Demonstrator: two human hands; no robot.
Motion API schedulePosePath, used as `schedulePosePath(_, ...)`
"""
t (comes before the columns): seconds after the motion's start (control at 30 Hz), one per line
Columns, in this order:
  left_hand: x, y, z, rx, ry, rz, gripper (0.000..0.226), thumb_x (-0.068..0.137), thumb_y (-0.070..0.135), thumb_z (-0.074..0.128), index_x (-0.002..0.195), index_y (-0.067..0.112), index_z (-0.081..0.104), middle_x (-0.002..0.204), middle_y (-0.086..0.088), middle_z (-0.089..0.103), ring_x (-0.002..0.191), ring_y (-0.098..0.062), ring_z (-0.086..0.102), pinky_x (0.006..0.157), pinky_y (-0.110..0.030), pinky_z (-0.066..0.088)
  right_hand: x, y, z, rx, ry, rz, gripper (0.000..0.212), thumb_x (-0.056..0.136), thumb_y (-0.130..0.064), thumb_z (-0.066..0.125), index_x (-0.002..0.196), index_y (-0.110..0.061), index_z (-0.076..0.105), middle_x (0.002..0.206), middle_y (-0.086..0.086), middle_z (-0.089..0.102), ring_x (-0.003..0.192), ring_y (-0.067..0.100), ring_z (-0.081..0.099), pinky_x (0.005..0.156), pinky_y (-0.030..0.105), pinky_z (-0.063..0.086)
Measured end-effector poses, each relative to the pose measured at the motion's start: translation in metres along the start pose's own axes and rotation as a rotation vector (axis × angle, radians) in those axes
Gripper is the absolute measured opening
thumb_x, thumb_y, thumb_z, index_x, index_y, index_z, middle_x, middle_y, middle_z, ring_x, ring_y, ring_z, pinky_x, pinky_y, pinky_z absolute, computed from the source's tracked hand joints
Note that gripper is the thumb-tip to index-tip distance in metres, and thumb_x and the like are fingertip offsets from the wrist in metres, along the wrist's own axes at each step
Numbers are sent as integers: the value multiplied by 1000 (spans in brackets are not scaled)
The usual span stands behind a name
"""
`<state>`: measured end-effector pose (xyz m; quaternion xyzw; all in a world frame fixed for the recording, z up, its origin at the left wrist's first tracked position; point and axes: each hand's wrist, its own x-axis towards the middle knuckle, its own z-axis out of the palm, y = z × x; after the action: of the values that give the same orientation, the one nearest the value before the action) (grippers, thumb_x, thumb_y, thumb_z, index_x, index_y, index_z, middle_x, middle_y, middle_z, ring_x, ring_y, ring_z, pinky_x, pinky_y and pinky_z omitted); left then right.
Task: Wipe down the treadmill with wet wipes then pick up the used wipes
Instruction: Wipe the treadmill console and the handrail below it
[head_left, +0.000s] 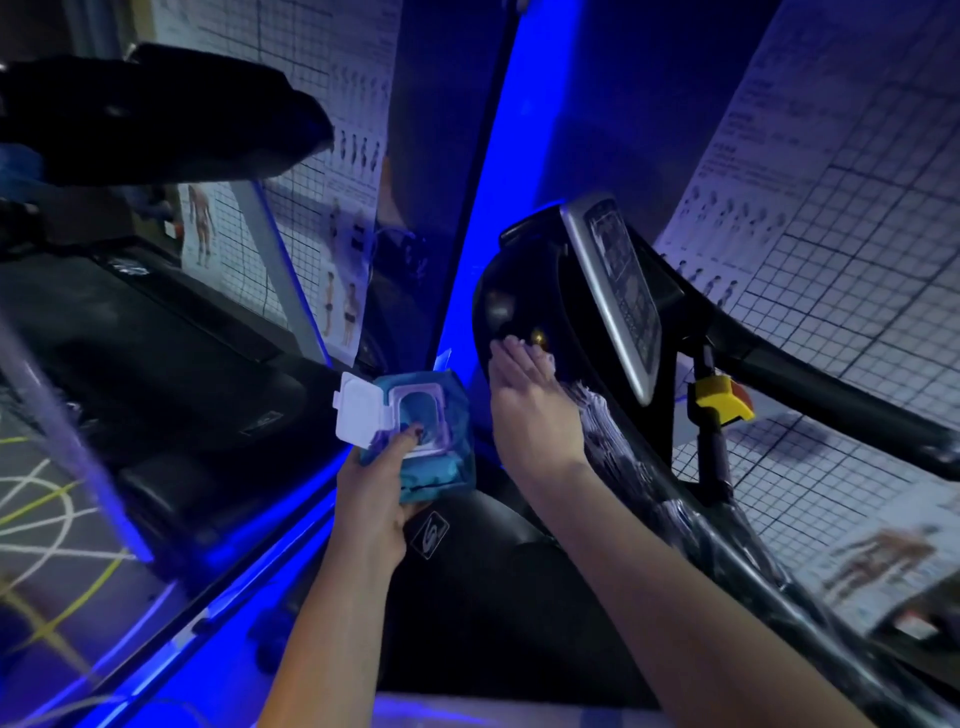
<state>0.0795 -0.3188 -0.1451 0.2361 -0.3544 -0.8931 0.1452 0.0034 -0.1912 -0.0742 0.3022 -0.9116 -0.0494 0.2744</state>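
My left hand (382, 483) grips a teal pack of wet wipes (421, 431) with its white flip lid open to the left, my thumb resting on the opening. My right hand (524, 400) lies flat with straight fingers on the black side of the treadmill console (524, 291), pressing a white wet wipe (563, 371) whose edge shows past my fingers. The silver control panel (618, 291) sits just right of my hand. Plastic wrap covers the handrail (675, 499) below it.
A yellow and red safety key clip (722, 400) hangs on the post right of the console. A second treadmill (156, 332) stands at the left. Grid posters with body figures (831, 218) cover the walls. Blue light strips run between the machines.
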Motion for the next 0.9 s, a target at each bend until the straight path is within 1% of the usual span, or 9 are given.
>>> schedulePosePath(0.07,-1,-2,2,-5,-11,0,38,90,13,78,127,15,70,109,-15,79,88,-31,78,59,-35,60,-14,-8,-4,-31,-41,76,62,86,-5,23,137,9,54,149,18,50,144,30,42,121,41,19)
schedulePosePath(0.13,-2,-3,3,-6,-28,2,37,90,13,78,127,16,71,109,-14,79,90,-31,79,65,-38,62,-27,-16,-6,-13,-129,107,68,88,-8,15,155,6,13,167,17,6,155,27,1,123,40,-5)
schedulePosePath(0.2,-2,-4,4,4,-36,-1,36,90,15,79,125,17,72,109,-13,80,92,-31,79,70,-40,61,-35,-23,-8,12,-209,163,70,88,-12,11,150,1,-18,163,13,-27,148,25,-29,119,40,-19)
schedulePosePath(0.27,-1,-3,3,3,-34,-6,38,88,17,81,125,18,73,109,-13,80,94,-32,79,72,-41,60,-40,-29,-8,26,-170,215,71,89,-12,10,150,0,-23,160,11,-35,146,25,-34,118,41,-22)
schedulePosePath(0.4,-1,0,2,19,-31,-11,39,87,18,83,125,17,73,108,-12,80,96,-33,78,69,-39,61,-53,-39,0,145,5,410,79,86,-2,21,155,-1,-18,162,11,-31,150,25,-29,124,43,-12)
schedulePosePath(0.53,-2,1,-2,40,-19,-6,41,87,18,82,127,15,71,112,-14,79,97,-34,78,63,-35,60,-50,-43,13,241,206,526,88,77,15,40,158,2,8,168,16,-4,155,27,-9,126,43,1)
schedulePosePath(0.7,-8,4,-4,52,-16,9,34,92,16,76,126,14,71,105,-12,80,85,-28,79,62,-34,60,-28,-35,7,290,229,442,64,81,14,34,144,6,45,162,15,30,153,26,18,125,44,5)
schedulePosePath(0.8,-7,5,-2,43,-18,5,34,93,15,76,127,15,71,109,-10,80,84,-24,79,59,-33,60,-39,-31,7,268,244,429,66,81,9,27,143,4,47,161,11,34,152,25,22,124,47,9)
schedulePosePath(0.9,-7,3,1,32,-38,-11,34,93,14,75,127,14,72,107,-7,81,86,-23,80,60,-37,62,-64,-25,15,259,303,492,81,73,23,46,151,-2,40,163,8,29,154,22,19,126,47,9)
